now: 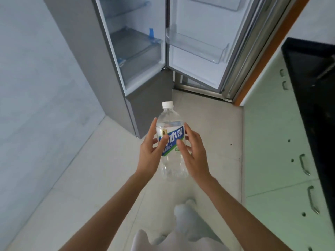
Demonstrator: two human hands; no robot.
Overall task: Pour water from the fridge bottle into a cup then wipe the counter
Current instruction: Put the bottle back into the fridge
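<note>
You've got both arms stretched out in front of you, forearms bare and converging toward the middle. Between your hands sits the bottle (170, 142), clear plastic, white cap on and pointing away from you, blue-and-white label facing up at you. Your left hand (149, 153) comes in from the left side, thumb laid across the label front, fingers reaching up along the bottle's far side. Your right hand (193, 153) mirrors it on the right, thumb on the label's lower edge, fingers wrapping the side. So the two hands are close together, both clasped on the bottle, one each flank; how tightly the right one is pressing is hard to judge, since its fingers look fairly straight. The bottle tilts a little, its base nearer your body, hanging over the tiled floor (101, 169). Beyond your fingertips the fridge (126, 69) stands with its door (197, 57) swung open to the right. Off past your right hand runs a pale green cabinet (272, 142) beneath the dark surface (311, 84).
</note>
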